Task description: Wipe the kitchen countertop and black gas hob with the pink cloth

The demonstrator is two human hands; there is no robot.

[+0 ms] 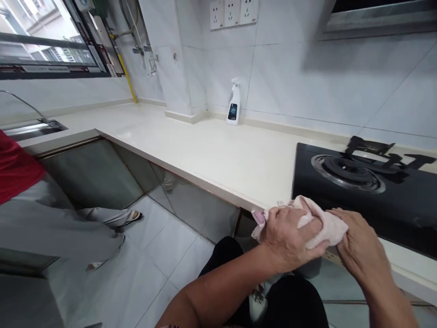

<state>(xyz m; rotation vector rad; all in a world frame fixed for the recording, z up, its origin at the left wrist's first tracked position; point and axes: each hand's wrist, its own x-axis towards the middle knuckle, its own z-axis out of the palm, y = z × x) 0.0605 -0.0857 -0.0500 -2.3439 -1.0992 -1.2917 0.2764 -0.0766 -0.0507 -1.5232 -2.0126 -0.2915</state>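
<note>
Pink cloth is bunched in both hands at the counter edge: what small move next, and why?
Probably spread the pink cloth flat. The left hand and right hand hold it wadded by the black stove, so little of it would touch a surface.

Bright daylight from window [44, 41]; wide-angle edge distortion; slight blur.

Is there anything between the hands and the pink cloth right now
No. Both the left hand and the right hand grip the pink cloth directly at the countertop edge, beside the black gas stove.
</note>
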